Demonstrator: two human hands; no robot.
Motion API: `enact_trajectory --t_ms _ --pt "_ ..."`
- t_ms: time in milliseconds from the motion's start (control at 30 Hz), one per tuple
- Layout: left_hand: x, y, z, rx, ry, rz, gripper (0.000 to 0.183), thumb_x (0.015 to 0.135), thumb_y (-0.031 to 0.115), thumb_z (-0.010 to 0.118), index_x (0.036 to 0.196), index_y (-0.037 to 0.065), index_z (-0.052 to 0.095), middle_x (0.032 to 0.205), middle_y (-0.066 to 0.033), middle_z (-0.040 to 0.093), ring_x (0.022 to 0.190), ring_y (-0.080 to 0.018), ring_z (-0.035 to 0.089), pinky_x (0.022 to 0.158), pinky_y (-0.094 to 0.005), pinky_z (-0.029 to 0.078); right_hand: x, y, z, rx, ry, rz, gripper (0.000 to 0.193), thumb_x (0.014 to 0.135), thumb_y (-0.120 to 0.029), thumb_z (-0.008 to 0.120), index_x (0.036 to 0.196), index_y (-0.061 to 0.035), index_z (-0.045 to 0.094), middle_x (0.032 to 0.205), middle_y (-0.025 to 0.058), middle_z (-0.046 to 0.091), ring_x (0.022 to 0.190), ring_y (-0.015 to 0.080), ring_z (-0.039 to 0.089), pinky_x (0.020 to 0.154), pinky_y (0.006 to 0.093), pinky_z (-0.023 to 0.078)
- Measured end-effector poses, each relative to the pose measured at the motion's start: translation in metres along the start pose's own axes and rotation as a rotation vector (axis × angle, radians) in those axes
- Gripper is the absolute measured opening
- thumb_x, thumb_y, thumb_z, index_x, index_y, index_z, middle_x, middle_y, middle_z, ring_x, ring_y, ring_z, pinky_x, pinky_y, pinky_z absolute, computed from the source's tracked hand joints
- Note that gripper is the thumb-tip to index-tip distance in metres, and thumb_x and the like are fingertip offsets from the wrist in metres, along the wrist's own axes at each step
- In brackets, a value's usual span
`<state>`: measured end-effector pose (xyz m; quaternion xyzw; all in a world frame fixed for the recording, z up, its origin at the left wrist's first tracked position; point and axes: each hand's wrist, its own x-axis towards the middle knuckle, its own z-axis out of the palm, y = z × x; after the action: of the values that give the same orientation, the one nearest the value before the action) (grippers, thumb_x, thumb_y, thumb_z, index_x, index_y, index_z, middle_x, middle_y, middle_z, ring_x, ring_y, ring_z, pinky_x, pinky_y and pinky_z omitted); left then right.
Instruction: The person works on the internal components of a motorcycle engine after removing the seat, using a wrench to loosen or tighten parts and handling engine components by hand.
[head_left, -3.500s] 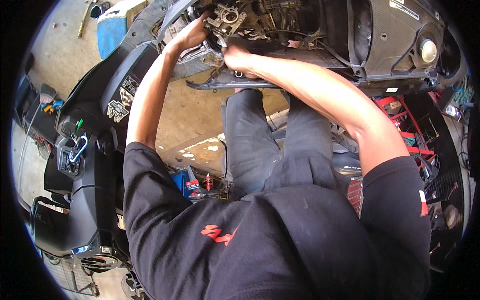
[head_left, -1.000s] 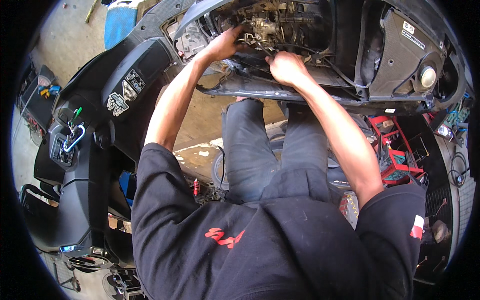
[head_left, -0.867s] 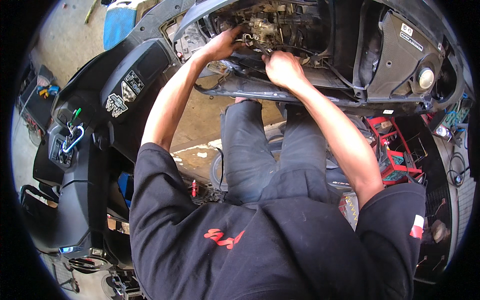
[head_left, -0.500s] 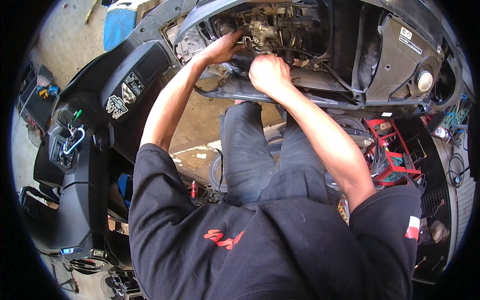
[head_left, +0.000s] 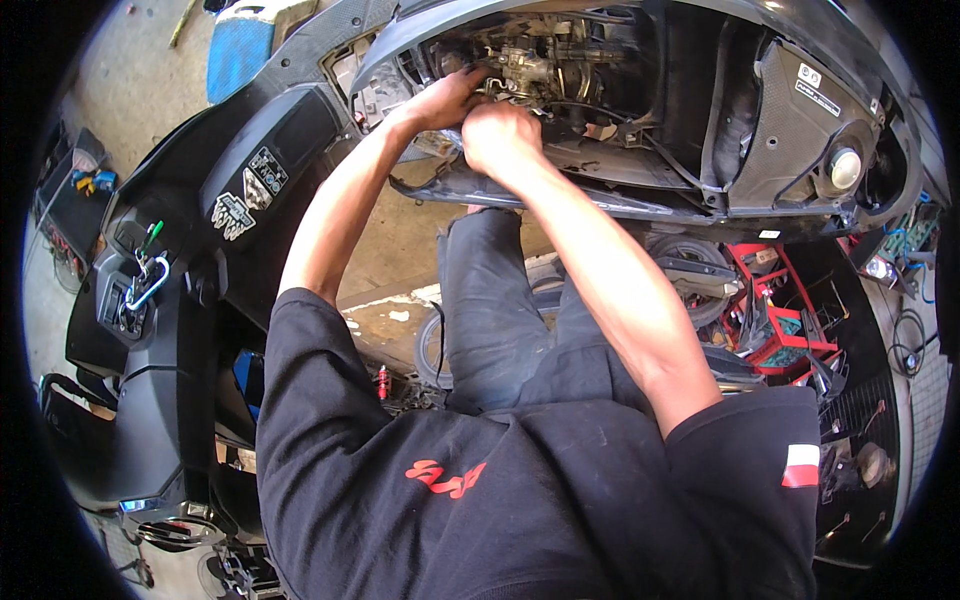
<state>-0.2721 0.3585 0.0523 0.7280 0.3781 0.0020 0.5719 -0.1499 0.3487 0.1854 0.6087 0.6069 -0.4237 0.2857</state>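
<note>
Both my hands reach into the open engine bay of a black scooter (head_left: 250,165). My left hand (head_left: 447,98) is at the left of the bay, its fingertips bent in among dark parts beside a metal engine part (head_left: 522,62). Close to it on the right, my right hand (head_left: 500,135) is closed, knuckles up, just below that metal part. Whatever its fingers grip is hidden under the hand. What the left fingertips touch is too dark to make out. Below the hands runs the lower edge of the scooter's body panel (head_left: 600,190).
A light blue carabiner with keys (head_left: 148,283) hangs at the scooter's dash. Red tool trays (head_left: 790,325) stand at the right, near a wheel (head_left: 690,262). A blue-covered seat (head_left: 240,55) lies at the upper left. Cables (head_left: 908,340) hang at the far right.
My right hand has moved left, closer to my left hand, and its forearm has swung left with it. My left hand stays in nearly the same place.
</note>
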Motion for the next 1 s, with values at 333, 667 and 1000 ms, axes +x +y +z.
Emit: enact_trajectory --t_ms 333,667,1000 --pt "-0.011 -0.004 0.001 0.059 0.027 -0.011 0.053 0.096 0.036 0.053 0.13 -0.003 0.045 0.124 -0.0306 0.052 0.116 -0.0463 0.049 0.097 -0.0493 0.042 0.017 0.034 -0.122 -0.095 -0.439 -0.319 0.023 0.076 -0.013 0.055 0.08 0.0013 0.073 0.079 0.0253 0.067 0.071 0.0341 0.066 0.068 0.0443 0.052" --pt "-0.003 0.003 -0.005 0.156 0.065 0.124 0.05 0.089 0.033 0.062 0.124 0.003 0.044 0.093 -0.0281 0.063 0.09 -0.0463 0.061 0.074 -0.0531 0.048 -0.017 0.061 -0.011 -0.088 0.036 -0.227 0.022 0.08 -0.01 0.057 0.094 0.0053 0.065 0.094 0.0275 0.066 0.087 0.0403 0.068 0.076 0.0456 0.056" --pt "0.002 0.018 -0.022 0.148 -0.114 0.041 0.056 0.087 0.031 0.063 0.127 -0.002 0.043 0.097 -0.0301 0.062 0.093 -0.0458 0.061 0.079 -0.0506 0.049 -0.016 0.063 0.029 0.034 0.263 -0.342 0.02 0.078 -0.005 0.054 0.088 0.0112 0.056 0.074 0.0282 0.063 0.069 0.0418 0.067 0.063 0.0473 0.055"
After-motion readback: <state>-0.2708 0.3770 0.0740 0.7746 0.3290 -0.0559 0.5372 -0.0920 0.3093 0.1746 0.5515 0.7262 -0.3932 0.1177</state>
